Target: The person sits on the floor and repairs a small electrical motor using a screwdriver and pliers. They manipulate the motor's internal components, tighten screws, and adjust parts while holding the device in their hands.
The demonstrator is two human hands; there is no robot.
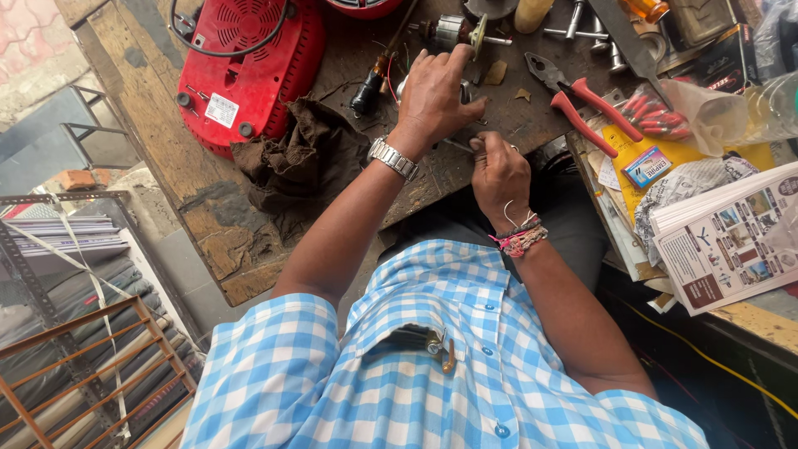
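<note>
Blue-and-white checked cotton shirt [416, 374] fills the bottom centre of the frame, pens clipped in its chest pocket. Both forearms reach up from it to the worn dark wooden tabletop [208, 199].

Left hand [432, 100], steel watch at the wrist, sits at upper centre, palm down, fingers curled over a small round metal part [462, 90] lying on the tabletop. It looks like it's clamping that part in place; most of the part is hidden under the palm.

Right hand [499, 170] is just below and right of it, thread bands at the wrist, clenched with thumb and fingertips pinched on something thin. Too small to tell what – maybe a wire or a slim tool.

Around them:
- small motor armature with copper winding [455, 32], just above the left hand
- red plastic appliance housing with a vent grille [249, 62], upper left
- crumpled dark brown rag [291, 158], left of the left wrist
- red-handled steel pliers [578, 100], right of the hands
- stack of printed leaflets [731, 233], far right

Doing it well, my read: keep the left hand pressing straight down so the part can't rotate, keep the right-hand pinch close to the working end for control, and keep loose wires near the armature out of the way.
</note>
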